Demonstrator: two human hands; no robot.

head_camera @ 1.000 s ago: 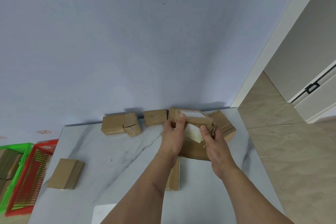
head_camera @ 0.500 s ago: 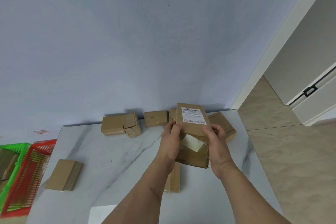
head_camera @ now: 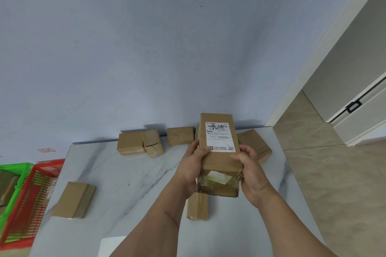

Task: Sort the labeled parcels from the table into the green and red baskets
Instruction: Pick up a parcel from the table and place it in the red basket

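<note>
Blocking rear boxes [head_camera: 180,135]: held parcel [head_camera: 219,158], both hands.

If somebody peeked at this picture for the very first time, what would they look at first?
Most likely the tall brown parcel in the middle, held up over the marble table by the left hand and the right hand, its white label facing the camera. Next, the bright green basket and red basket at the far left, beside the table. Other brown parcels lie along the wall.

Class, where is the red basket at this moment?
In the head view, the red basket sits at the far left, between the green basket and the marble table's left edge.
</note>
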